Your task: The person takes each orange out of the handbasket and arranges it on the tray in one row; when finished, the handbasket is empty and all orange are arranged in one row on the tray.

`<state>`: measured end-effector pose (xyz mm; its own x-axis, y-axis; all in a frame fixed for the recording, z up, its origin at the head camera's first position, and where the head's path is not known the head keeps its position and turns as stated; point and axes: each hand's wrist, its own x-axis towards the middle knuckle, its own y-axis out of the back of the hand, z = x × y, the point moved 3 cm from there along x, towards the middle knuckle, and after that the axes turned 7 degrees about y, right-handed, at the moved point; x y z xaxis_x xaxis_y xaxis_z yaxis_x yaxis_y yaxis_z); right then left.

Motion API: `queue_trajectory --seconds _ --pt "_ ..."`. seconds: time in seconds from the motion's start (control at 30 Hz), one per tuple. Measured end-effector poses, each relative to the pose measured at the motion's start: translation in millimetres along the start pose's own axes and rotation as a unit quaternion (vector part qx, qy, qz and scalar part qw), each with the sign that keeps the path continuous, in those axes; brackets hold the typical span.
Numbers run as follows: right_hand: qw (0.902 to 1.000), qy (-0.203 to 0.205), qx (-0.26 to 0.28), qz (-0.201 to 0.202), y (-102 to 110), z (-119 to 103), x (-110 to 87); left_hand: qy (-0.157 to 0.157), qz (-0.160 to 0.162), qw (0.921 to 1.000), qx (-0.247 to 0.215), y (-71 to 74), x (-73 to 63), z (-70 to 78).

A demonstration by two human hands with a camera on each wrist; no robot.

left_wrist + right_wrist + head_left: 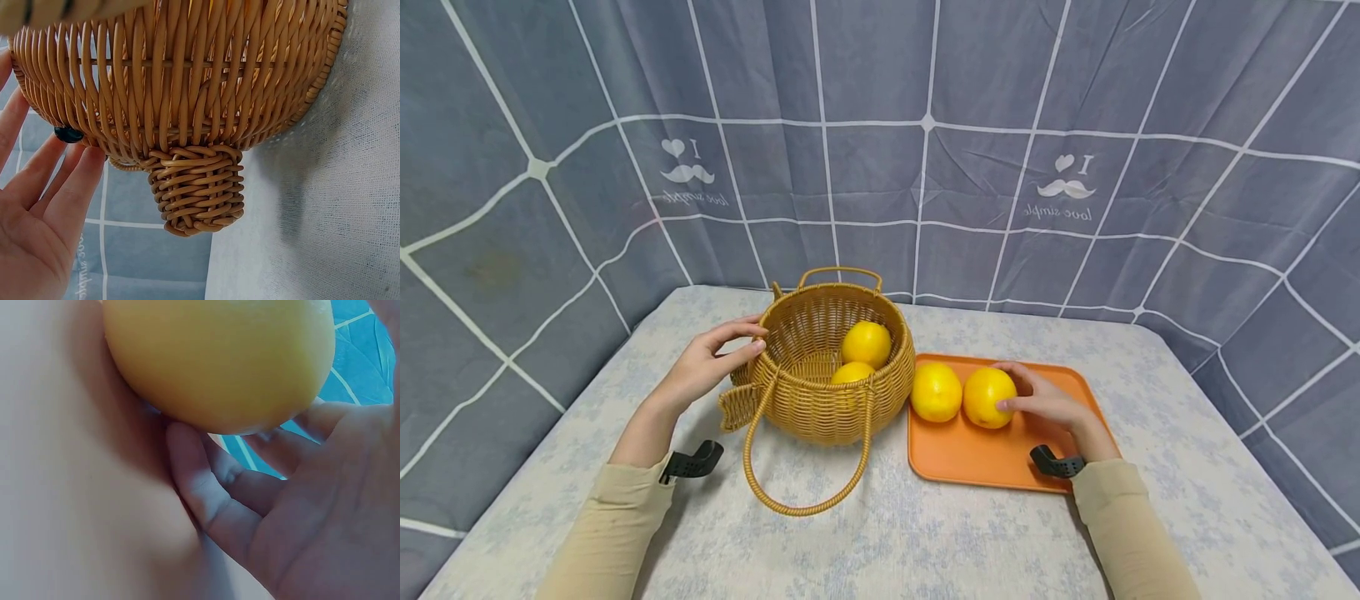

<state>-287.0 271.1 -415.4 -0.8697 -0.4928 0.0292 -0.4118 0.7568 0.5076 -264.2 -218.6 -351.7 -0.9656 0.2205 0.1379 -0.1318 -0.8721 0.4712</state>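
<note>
A round wicker basket [820,412] stands on the table, with one round yellow fruit [867,343] and another yellow fruit [852,372] inside. My left hand [703,367] touches the basket's left side at the rim, its fingers fairly straight against the wicker in the left wrist view. On the orange tray [977,467] two more yellow fruits lie side by side. My right hand [1045,398] holds the right-hand fruit [987,397], thumb in front and fingers behind it. Beside it sits the left-hand fruit [936,392], near the basket.
One basket handle [805,510] hangs down over the table in front; the other handle [841,269] stands up at the back. A small woven piece [739,407] juts from the basket's left. A grey gridded curtain [880,167] surrounds the patterned table [880,550].
</note>
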Motion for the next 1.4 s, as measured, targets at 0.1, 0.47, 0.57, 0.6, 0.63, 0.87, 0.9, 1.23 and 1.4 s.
queue_trajectory --seconds 0.1,0.47,0.57,0.6,0.63,0.87,0.9,1.23,1.4 --pt "0.9997 -0.022 -0.011 0.005 1 -2 -0.7 0.003 0.0 1.0 -0.001 0.5 0.0 0.7" --pt "0.9999 0.008 -0.01 -0.009 -2 -1 6.2 0.001 0.008 0.9999 0.007 2.6 0.5 2.4" --pt "0.9997 0.021 0.008 -0.009 -2 -2 7.7 0.002 0.007 1.0 0.003 2.6 0.0 2.6" --pt "0.9996 0.022 0.016 -0.009 -2 -1 7.9 0.002 0.007 1.0 0.002 2.6 -0.1 2.7" --pt "0.9994 0.024 0.023 -0.009 -2 -1 8.0 0.003 0.006 1.0 0.001 2.6 -0.1 2.8" --pt "0.9985 0.042 0.029 -0.018 0 0 7.7 0.005 0.005 1.0 0.004 2.8 -0.4 2.8" --pt "0.9985 0.043 0.029 -0.019 0 0 7.7 0.005 0.005 1.0 0.003 2.8 -0.4 2.6" --pt "0.9998 0.017 -0.002 -0.008 6 -5 1.7 0.003 0.003 1.0 -0.001 1.9 -0.2 1.1" --pt "0.9986 0.051 -0.009 -0.011 15 -21 1.1 0.003 0.002 1.0 0.002 -0.1 1.0 0.8"
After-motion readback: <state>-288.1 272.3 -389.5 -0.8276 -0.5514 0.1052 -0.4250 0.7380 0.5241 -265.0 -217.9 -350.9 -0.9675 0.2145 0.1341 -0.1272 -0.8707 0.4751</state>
